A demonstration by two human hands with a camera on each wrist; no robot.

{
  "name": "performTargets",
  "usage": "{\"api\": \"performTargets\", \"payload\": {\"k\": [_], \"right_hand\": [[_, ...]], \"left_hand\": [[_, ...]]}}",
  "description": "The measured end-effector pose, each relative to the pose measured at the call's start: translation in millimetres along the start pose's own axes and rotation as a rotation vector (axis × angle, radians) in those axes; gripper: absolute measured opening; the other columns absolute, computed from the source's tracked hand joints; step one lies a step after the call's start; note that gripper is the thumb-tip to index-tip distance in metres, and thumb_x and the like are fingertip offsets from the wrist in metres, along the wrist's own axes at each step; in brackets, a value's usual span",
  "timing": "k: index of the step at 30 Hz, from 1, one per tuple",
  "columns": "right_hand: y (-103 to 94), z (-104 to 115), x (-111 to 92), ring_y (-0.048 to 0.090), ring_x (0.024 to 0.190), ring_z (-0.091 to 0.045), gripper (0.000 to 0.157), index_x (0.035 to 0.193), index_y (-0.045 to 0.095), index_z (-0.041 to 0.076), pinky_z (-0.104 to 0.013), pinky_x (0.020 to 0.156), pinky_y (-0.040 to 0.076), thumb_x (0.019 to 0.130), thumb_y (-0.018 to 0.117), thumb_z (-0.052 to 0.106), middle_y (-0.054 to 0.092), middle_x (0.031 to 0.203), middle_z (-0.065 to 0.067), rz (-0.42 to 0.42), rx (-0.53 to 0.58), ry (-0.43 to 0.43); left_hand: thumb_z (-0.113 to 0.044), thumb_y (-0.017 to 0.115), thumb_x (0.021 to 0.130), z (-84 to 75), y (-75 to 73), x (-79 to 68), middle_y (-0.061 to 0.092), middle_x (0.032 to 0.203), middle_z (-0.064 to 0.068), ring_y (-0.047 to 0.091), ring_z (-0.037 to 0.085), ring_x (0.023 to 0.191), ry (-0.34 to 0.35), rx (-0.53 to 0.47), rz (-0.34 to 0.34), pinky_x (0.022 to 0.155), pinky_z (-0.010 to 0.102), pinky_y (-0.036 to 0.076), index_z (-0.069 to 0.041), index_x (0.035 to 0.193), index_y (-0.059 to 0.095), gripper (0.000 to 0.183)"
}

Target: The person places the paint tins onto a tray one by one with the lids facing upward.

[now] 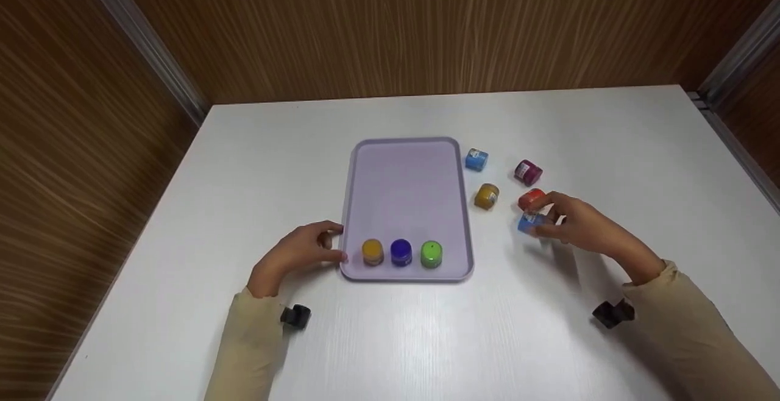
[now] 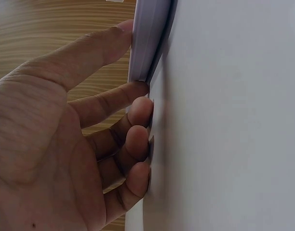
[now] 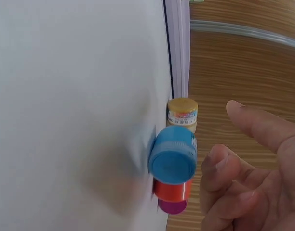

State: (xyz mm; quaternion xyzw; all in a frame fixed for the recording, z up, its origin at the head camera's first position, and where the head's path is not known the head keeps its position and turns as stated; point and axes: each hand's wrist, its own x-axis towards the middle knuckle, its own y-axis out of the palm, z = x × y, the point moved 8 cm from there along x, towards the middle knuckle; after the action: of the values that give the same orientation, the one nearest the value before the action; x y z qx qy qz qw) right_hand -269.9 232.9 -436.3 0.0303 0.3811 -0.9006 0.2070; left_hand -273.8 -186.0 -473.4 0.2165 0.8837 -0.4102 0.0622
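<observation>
The right hand (image 1: 567,221) is spread around the near blue jar (image 3: 173,156), thumb and fingers parted; the right wrist view shows a gap between them and the jar, so it holds nothing. That jar lies on its side on the white counter (image 1: 274,169), right of the lilac tray (image 1: 405,191). Just behind it, the red jar (image 1: 531,197) is crowded close and partly covered by the hand; the plum jar (image 1: 528,172) is beyond. The mustard jar (image 1: 487,196) and the far blue jar (image 1: 476,159) lie nearer the tray's right side.

The left hand (image 1: 298,247), loosely bent with thumb and fingers apart, touches the tray's left edge without gripping it. Along the tray's near end stand the orange jar (image 1: 372,251), dark blue jar (image 1: 401,252) and green jar (image 1: 431,254).

The mustard jar's label is white with multicoloured print, its lettering too small to read. Brown wood-grain panels (image 1: 390,29) rise behind the counter.
</observation>
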Motion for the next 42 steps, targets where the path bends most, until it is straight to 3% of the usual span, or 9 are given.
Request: {"api": "performTargets", "payload": {"k": [13, 21, 32, 42], "right_hand": [[-4.1, -22, -6, 0.048, 0.071, -0.011, 0.050, 0.127, 0.049, -0.004, -0.022, 0.059, 0.042, 0.088, 0.070, 0.019, 0.054, 0.087, -0.008, -0.035, 0.004, 0.046], [1.3, -33, -4, 0.051, 0.067, -0.013, 0.054, 0.130, 0.044, -0.003, -0.025, 0.060, 0.045, 0.090, 0.068, 0.024, 0.055, 0.089, -0.009, 0.006, 0.026, 0.100], [6.0, -39, 1, 0.050, 0.075, -0.018, 0.063, 0.136, 0.039, -0.003, -0.026, 0.062, 0.044, 0.091, 0.065, 0.034, 0.052, 0.101, -0.015, 0.082, -0.012, 0.154], [10.2, -36, 4, 0.050, 0.079, -0.019, 0.061, 0.137, 0.041, -0.005, -0.027, 0.064, 0.044, 0.093, 0.063, 0.032, 0.053, 0.099, -0.015, 0.071, -0.029, 0.133]], "left_hand": [[-0.032, 0.077, 0.079, -1.5, -1.2, -0.6, 0.055, 0.089, 0.000, 0.047, 0.013, 0.083, 0.009, 0.017, -0.009, 0.078, 0.029, 0.038, -0.008, 0.132, 0.057, 0.062], [-0.030, 0.077, 0.080, 1.2, 0.6, -0.9, 0.052, 0.089, -0.001, 0.045, 0.013, 0.082, 0.003, -0.015, 0.010, 0.077, 0.029, 0.038, -0.007, 0.134, 0.055, 0.063], [-0.030, 0.077, 0.080, -1.7, -1.2, -0.1, 0.054, 0.089, 0.000, 0.047, 0.014, 0.083, 0.031, -0.012, -0.004, 0.079, 0.030, 0.039, -0.006, 0.133, 0.056, 0.062], [-0.030, 0.078, 0.079, 1.6, 0.2, 1.1, 0.053, 0.086, -0.001, 0.047, 0.013, 0.081, 0.024, -0.027, -0.005, 0.077, 0.029, 0.038, -0.007, 0.131, 0.057, 0.061]]}}
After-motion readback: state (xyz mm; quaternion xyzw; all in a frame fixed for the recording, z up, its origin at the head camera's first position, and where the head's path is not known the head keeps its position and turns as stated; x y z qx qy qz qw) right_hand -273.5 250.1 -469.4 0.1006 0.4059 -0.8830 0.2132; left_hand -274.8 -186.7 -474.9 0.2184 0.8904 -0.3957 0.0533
